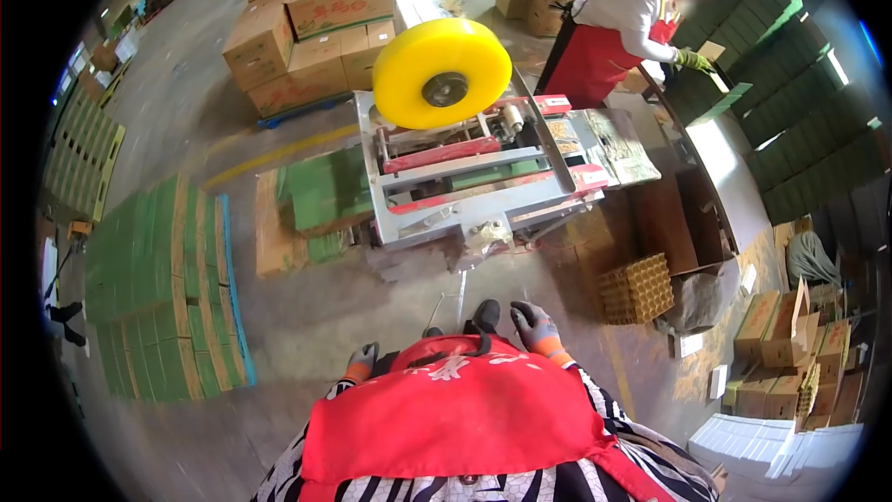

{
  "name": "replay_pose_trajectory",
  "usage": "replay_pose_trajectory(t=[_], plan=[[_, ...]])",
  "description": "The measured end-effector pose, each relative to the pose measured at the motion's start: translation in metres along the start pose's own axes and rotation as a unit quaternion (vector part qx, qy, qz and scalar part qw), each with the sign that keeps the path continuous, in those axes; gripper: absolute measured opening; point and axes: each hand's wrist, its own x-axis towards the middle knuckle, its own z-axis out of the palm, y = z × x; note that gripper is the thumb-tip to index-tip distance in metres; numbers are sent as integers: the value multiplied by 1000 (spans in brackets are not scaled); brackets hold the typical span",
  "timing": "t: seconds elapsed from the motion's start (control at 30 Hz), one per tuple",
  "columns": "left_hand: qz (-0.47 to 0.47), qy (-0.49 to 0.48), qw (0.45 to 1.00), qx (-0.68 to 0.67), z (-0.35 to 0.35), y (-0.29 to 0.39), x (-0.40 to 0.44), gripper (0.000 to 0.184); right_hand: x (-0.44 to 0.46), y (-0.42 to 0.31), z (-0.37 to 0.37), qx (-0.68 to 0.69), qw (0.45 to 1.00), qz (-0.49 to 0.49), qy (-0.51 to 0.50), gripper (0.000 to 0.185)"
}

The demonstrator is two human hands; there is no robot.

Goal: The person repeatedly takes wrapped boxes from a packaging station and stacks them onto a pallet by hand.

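My left hand (361, 363), in a grey glove with an orange cuff, hangs beside the red apron (455, 418). My right hand (536, 329), gloved the same way, hangs at the apron's other side. Nothing shows in either hand; their fingers look loose, though the left ones are partly hidden. Ahead of me stands a carton-sealing machine (469, 209) with a large yellow tape roll (442, 72) on top. A green carton (327, 188) lies at its left end. Neither hand touches the machine.
Green cartons (139, 251) are stacked at the left, brown cartons (321, 51) behind the machine. A co-worker (609, 28) in a red apron handles a green box at a table (729, 172). Egg trays (636, 290) stand on the floor at right.
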Motion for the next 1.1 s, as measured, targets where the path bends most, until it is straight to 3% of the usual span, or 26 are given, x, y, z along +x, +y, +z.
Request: replay_pose_trajectory(t=[0.17, 0.23, 0.33, 0.47, 0.53, 0.6, 0.63, 0.73, 0.77, 0.87, 0.9, 0.93, 0.97, 1.0, 1.03, 1.1], plan=[[-45, 0, 999, 31, 2, -6, 0, 42, 5, -4, 2, 18, 999, -3, -28, 27], [-56, 23, 995, 79, -10, 35, -26, 42, 6, -1, 4, 27, 998, -4, -56, 26], [-38, 35, 999, -10, 0, 17, -21, 41, 11, 16, 11, 117, 983, 50, -131, 32], [-83, 95, 970, -207, 7, 25, -27, 37, 42, 29, 18, 111, 980, 35, -161, 28], [-82, 115, 965, -221, 5, 11, -37, 38, 55, 23, 21, 85, 984, -44, -149, 31], [-63, 146, 962, -221, 11, -1, -45, 39, 68, 11, 20, 111, 978, -56, -169, 31], [-56, 169, 975, -133, 8, -4, -52, 40, 73, 3, 20, 116, 974, -45, -189, 31], [-87, 197, 966, -145, -4, 6, -88, 41, 89, 7, 40, 89, 964, -44, -246, 31], [-141, 202, 949, -199, 1, -27, -79, 51, 94, -3, 43, 84, 957, -56, -271, 31], [-131, 367, 895, -218, -21, -56, -77, 68, 97, -37, 65, 102, 938, -30, -330, 32], [-110, 327, 934, -97, -38, -120, -48, 86, 97, -69, 71, 165, 924, -65, -338, 36], [-117, 382, 907, -136, -74, -79, -45, 90, 108, -74, 99, 121, 925, -126, -339, 45], [-124, 433, 876, -170, -131, -22, -32, 95, 111, -149, 93, 28, 920, -223, -321, 52], [-77, 461, 860, -204, -170, -17, 10, 101, 127, -182, 122, 6, 904, -299, -305, 60], [-75, 473, 868, -127, -215, -16, 59, 96, 144, -225, 153, -36, 878, -427, -214, 68], [-80, 502, 861, 32, -304, -18, 159, 87, 192, -296, 228, -51, 855, -497, -137, 90]])
